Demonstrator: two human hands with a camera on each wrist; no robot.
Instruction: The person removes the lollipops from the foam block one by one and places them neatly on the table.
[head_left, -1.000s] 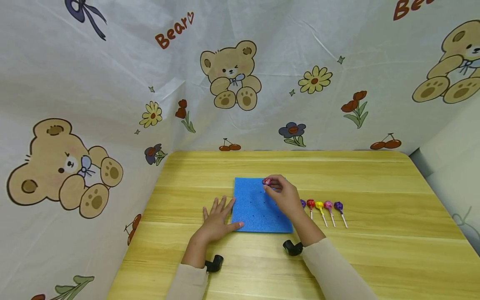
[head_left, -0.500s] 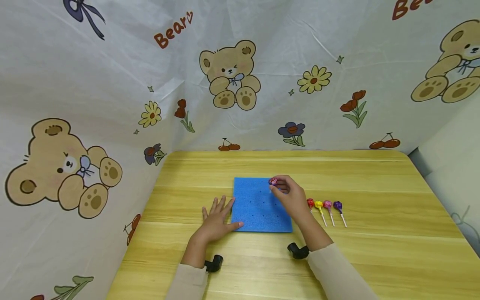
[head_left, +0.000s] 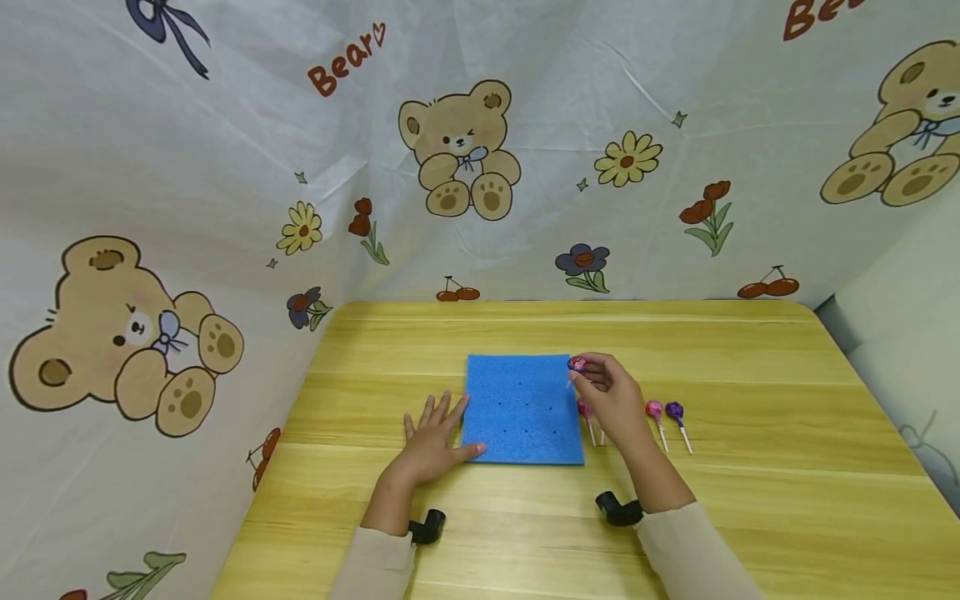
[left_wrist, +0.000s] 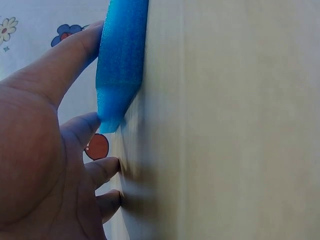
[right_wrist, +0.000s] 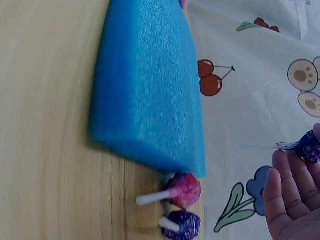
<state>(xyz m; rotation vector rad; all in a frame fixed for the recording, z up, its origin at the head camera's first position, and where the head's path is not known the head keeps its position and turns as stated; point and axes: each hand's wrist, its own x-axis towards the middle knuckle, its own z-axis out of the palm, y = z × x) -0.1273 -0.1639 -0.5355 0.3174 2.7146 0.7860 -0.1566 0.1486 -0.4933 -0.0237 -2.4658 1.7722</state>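
A blue foam board (head_left: pixel 517 371) with small dark holes lies flat on the table. My left hand (head_left: pixel 432 446), fingers spread straight, rests at its left edge, the thumb on the foam near the front corner; in the left wrist view the fingertips (left_wrist: pixel 92 122) touch the foam's side. Over the board's back right corner, my right hand (head_left: pixel 611 400) pinches a lollipop in a purple and red wrapper (head_left: pixel 576 364). Its white stick (right_wrist: pixel 260 146) points away from the fingers in the right wrist view.
Several lollipops lie in a row right of the board, including a pink one (head_left: pixel 654 409) and a purple one (head_left: pixel 675 411); the right hand hides some. The wooden table (head_left: pixel 787 483) meets a bear-printed cloth (head_left: pixel 540 250) at the back. Both wrists carry black camera mounts.
My right hand has moved rightward from above the foam to its right edge, carrying the lollipop along. The left hand has stayed in place.
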